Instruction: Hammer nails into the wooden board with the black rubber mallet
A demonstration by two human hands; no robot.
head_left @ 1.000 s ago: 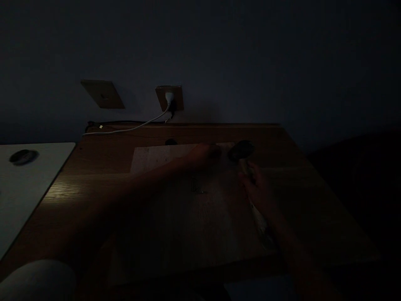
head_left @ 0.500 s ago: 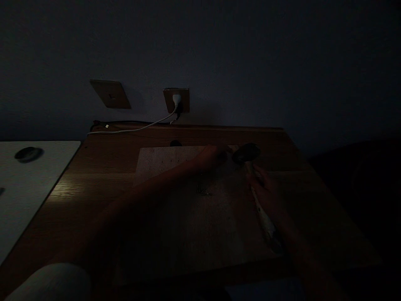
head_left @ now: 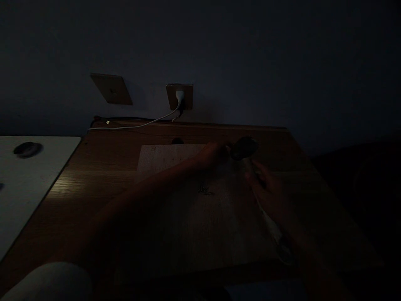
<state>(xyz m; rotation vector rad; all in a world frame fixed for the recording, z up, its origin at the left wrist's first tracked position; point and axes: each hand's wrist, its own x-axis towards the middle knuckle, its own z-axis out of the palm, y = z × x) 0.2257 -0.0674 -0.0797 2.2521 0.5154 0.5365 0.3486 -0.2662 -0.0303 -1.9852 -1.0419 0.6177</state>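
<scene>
Head view: hammer [head_left: 271, 223] held at the board's [head_left: 219, 225] far right corner

Light is poor; findings are limited accordingly. The board lies on the wooden table [head_left: 98, 171], short of its far edge. The hammer's dark head [head_left: 244, 148] stands at the board's far right corner; whether it touches the wood cannot be told. Its pale handle slants toward the board's near right corner.

Right hand [head_left: 266, 184]: fingers closed round the handle, a little below the head. Left hand [head_left: 213, 154]: fingers bunched at the board's far edge, just beside the hammer head; cannot tell how far they are parted or whether they pinch anything.

A small heap of metal pieces [head_left: 204, 189], apparently nails, lies mid-board.

Handling, in my judgement: the hammer is stiff and head-heavy. A hold high on the handle favours control; one nearer the butt favours force. The metal pieces should be light, hard and slippery, best taken singly by the shank between fingertips.
</scene>
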